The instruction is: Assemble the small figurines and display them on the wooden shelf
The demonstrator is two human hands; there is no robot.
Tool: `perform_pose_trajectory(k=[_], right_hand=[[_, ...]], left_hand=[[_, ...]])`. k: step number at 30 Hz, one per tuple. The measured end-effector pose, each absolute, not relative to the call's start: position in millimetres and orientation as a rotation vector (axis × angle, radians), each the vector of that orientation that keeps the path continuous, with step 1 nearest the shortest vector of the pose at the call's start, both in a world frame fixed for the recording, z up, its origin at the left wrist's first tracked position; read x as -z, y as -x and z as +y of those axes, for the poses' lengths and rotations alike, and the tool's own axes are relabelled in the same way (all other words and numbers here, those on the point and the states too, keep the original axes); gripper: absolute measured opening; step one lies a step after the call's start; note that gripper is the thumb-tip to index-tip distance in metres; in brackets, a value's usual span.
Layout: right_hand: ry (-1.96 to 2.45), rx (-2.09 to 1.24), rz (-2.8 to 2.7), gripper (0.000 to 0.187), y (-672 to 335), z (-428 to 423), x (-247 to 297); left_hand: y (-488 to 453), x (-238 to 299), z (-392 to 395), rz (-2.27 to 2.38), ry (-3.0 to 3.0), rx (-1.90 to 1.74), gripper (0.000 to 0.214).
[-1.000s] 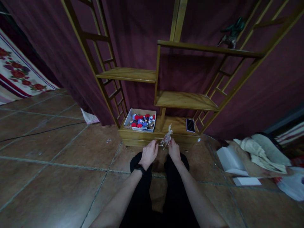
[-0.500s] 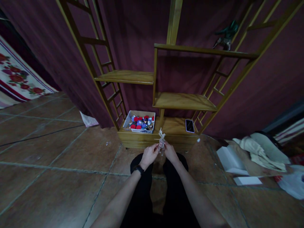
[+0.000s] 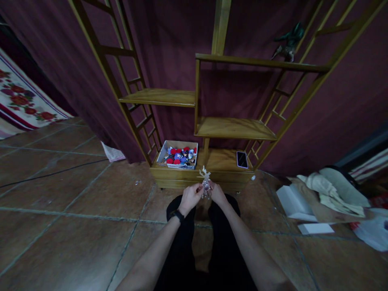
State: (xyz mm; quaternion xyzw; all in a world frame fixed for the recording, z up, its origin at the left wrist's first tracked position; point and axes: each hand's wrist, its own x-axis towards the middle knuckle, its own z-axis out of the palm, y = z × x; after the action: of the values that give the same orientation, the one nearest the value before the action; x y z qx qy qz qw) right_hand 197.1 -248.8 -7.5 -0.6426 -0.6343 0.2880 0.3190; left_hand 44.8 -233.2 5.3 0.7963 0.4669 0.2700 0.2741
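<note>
A clear, antlered deer figurine [image 3: 206,188] is held upright in front of the base of a wooden display shelf [image 3: 169,97]. Its one side is pinched in a narrow grip by the left hand [image 3: 190,199], its other by the right hand [image 3: 218,195]. Small figures [image 3: 182,156] are held in an open cardboard box [image 3: 163,154] on the bottom board, where a smartphone [image 3: 242,159] is also seen.

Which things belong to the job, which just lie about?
On the job: translucent deer-like figurine, between left hand and right hand.
Untouched, seemingly lying about: smartphone, open box of colourful trinkets, dark green statuette, pale cloth, plastic bag.
</note>
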Motion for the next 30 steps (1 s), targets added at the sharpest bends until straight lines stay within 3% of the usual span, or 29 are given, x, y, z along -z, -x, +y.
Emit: perform_pose_trajectory(k=[13, 30], right_hand=[[1.657, -0.744, -1.623, 0.027, -197.8, -243.8, 13.8], [1.8, -0.678, -1.537, 0.017, -201.9, -242.2, 20.5]], left_hand=[[-45.7, -5.4, -232.0, 1.31, -2.106, -0.742, 0.021], [-42.5, -9.6, -229.8, 1.222, -1.69, -1.044, 0.039]])
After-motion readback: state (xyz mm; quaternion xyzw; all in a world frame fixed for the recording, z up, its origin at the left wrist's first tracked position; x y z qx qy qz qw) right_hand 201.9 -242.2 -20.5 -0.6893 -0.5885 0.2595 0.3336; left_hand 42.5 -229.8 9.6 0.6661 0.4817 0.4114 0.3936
